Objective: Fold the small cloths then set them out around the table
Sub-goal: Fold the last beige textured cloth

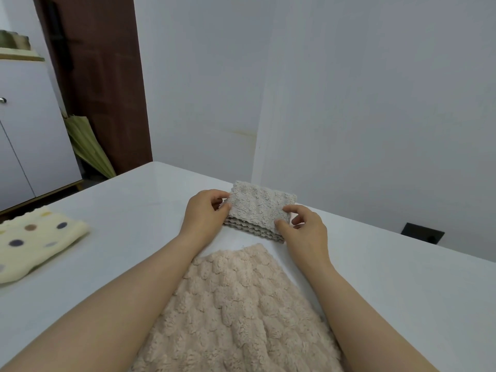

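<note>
**Grey cloth folded, both hands on it**

On my feed the white table (402, 291) fills the lower view. Nearest the camera lies the fluffy pink cloth (236, 312), spread flat. The cream spotted cloth (35, 242) sits folded, well apart at the left. Just beyond the pink one is the small grey cloth (259, 208), folded in layers (stacked edges show). The left hand (204, 213) pinches its left end, and the right hand (306, 232) pinches its near right corner.
</note>
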Demonstrator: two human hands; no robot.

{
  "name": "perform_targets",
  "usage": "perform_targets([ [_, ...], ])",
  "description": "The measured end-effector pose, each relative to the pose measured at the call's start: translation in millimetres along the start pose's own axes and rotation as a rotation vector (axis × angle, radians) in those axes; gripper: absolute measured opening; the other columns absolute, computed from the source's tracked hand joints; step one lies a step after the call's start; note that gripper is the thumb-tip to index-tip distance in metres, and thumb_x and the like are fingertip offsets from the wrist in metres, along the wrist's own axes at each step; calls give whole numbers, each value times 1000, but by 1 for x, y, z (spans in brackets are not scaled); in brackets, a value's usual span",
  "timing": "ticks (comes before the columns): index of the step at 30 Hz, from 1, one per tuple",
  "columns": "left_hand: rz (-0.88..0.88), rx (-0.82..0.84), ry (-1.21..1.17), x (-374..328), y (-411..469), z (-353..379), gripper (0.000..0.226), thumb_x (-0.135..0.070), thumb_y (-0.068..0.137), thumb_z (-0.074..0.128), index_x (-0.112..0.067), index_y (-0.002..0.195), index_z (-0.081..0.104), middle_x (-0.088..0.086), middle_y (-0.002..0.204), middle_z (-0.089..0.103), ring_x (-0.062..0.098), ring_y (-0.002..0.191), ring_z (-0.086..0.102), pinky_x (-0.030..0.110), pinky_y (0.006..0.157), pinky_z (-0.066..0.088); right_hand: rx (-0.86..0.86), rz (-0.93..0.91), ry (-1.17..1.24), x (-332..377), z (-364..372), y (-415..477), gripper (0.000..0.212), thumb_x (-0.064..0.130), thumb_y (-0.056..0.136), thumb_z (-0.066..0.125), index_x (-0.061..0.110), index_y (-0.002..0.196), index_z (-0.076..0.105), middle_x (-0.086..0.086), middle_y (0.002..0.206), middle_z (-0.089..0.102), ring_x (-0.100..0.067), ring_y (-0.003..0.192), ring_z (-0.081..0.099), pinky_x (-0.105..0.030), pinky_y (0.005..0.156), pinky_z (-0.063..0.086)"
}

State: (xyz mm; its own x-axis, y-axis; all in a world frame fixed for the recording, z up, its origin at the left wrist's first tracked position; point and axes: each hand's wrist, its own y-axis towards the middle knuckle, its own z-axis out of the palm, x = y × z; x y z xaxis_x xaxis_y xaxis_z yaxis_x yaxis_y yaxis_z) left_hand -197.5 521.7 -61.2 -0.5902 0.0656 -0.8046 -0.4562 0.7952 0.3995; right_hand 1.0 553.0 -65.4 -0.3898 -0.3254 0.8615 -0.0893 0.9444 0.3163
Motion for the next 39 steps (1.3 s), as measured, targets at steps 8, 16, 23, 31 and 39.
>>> perform_targets([
  [8, -18, 5, -3, -16, -21, -21, 12, -14, 86, 65, -14, 96, 70, -8, 91, 67, 4, 86, 62, 2, 68, 43, 0, 108, 174, 17, -14, -13, 20, 13, 86, 60, 19, 105, 64, -2, 77, 62, -17, 62, 57, -25, 64, 47],
  [16, 26, 117, -49, -64, -90, -66, 18, -14, 86, 63, -29, 95, 67, -19, 97, 66, -5, 93, 60, 9, 81, 45, 161, 141, 99, 51, -58, -83, 15, 13, 87, 62, 23, 98, 65, 2, 87, 64, -14, 69, 58, -34, 73, 54],
  [23, -7, 203, -131, -110, -167, -97, 18, -16, 85, 65, -32, 93, 68, -17, 98, 68, -11, 91, 60, 9, 83, 48, 235, 98, 46, 69, -102, -143, 20, 13, 87, 61, 31, 97, 63, 8, 92, 66, -6, 76, 60, -9, 60, 44],
  [31, -95, 215, -210, -138, -242, -122, 18, -14, 82, 69, -30, 88, 71, -12, 94, 72, -6, 89, 65, 13, 82, 51, 242, 60, 38, 85, -143, -217, 21, 11, 86, 64, 31, 93, 66, 7, 93, 67, -3, 78, 62, -19, 72, 52],
  [39, -84, 271, -143, -152, -306, -139, 20, -13, 81, 70, -31, 90, 71, -16, 93, 71, -7, 91, 63, 12, 82, 49, 228, 25, 28, 88, -167, -283, 22, 16, 86, 65, 35, 97, 66, 12, 97, 67, 0, 87, 63, -13, 77, 48],
])
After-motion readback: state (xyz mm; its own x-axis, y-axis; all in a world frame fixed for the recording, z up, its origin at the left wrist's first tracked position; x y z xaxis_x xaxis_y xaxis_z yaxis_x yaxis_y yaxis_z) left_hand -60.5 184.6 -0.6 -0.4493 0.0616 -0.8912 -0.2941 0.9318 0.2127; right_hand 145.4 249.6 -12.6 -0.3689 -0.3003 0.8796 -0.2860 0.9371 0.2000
